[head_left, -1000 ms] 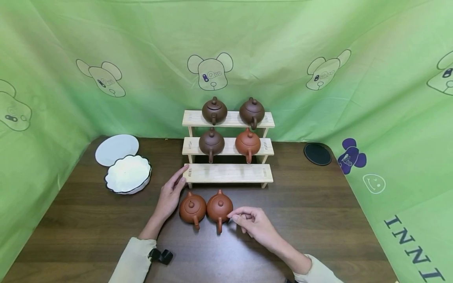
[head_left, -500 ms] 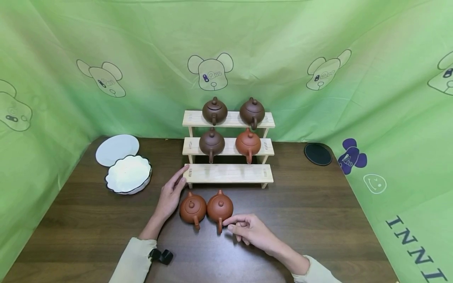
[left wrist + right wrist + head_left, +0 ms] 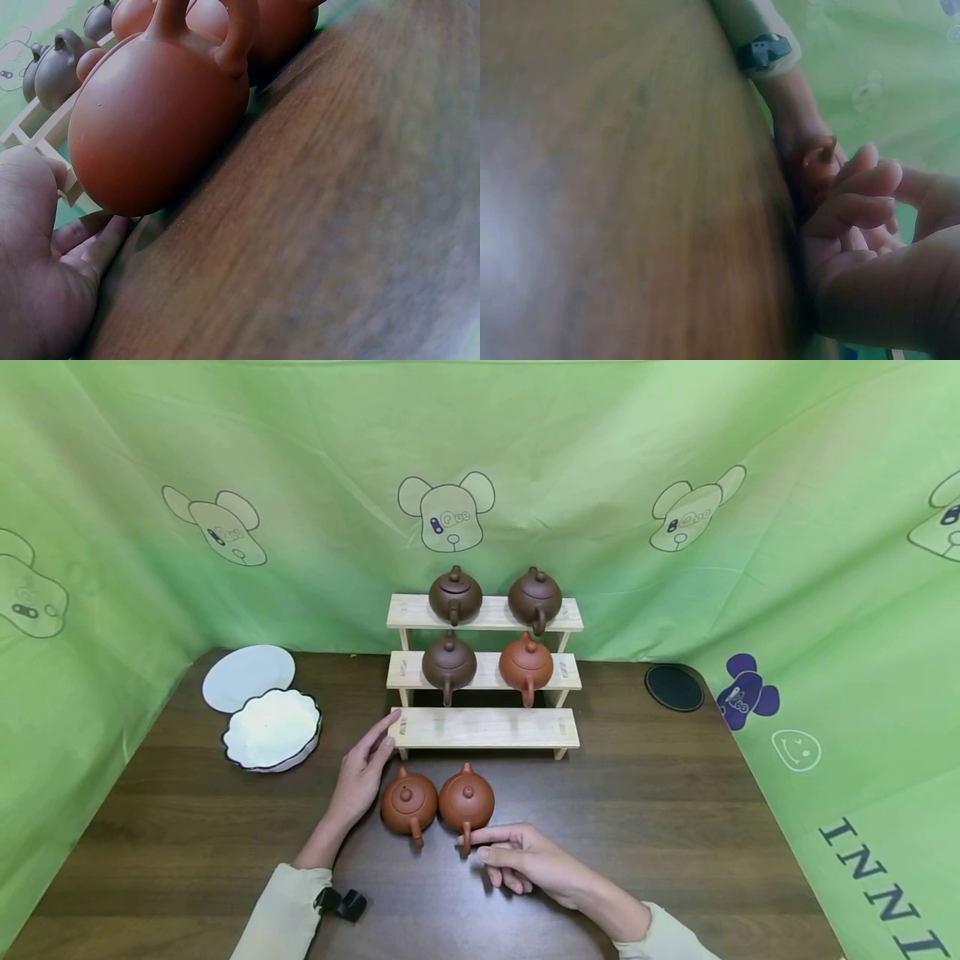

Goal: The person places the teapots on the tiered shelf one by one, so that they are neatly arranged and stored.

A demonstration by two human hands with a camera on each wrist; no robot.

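Note:
Two reddish-brown clay teapots stand side by side on the table in front of a three-step wooden rack (image 3: 483, 728). My right hand (image 3: 528, 860) is at the handle of the right teapot (image 3: 467, 797); its index finger passes through the handle loop, with the thumb close beside it. The other fingers are curled under. My left hand (image 3: 362, 777) rests against the left end of the rack's lowest step, fingers extended, beside the left teapot (image 3: 407, 803). In the left wrist view the left teapot (image 3: 157, 120) looms close to that hand.
Two dark brown teapots occupy the top step. On the middle step are a dark teapot (image 3: 448, 662) and a reddish one (image 3: 527, 663). A white scalloped bowl (image 3: 272, 731) and white oval plate (image 3: 247, 678) lie at left, a black round mat (image 3: 673, 687) at far right.
My right hand has moved down and left from the side of the right teapot to its handle, the index finger entering the loop. The left hand and teapots have stayed in place.

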